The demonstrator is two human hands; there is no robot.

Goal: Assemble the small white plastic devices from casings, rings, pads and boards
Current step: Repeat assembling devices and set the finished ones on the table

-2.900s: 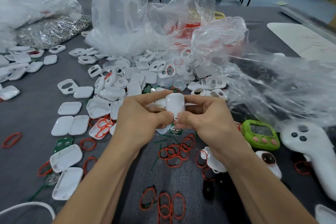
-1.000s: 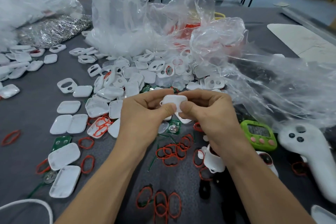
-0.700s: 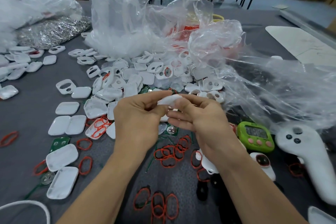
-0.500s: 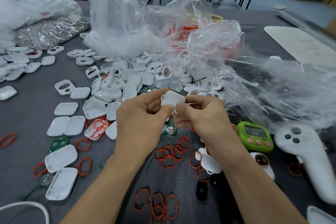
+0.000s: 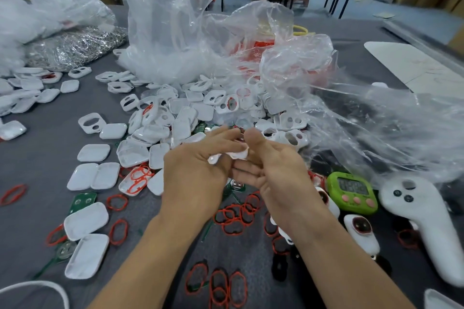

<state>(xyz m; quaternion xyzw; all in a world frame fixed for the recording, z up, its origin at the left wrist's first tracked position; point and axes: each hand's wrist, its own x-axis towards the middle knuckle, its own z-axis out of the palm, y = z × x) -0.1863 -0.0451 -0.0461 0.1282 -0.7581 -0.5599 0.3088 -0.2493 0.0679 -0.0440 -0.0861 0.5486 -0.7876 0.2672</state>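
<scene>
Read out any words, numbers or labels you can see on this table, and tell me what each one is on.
No text here can be read.
Green timer: dark digits on its display, too blurred to read.
Green boards: any markings are too small to read.
White sheet: faint marks, not legible.

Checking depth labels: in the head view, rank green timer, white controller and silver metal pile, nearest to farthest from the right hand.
1. Green timer, just right of the right hand, which holds a white casing.
2. White controller, further right, beyond the timer.
3. Silver metal pile, far left, at the table's back.
</scene>
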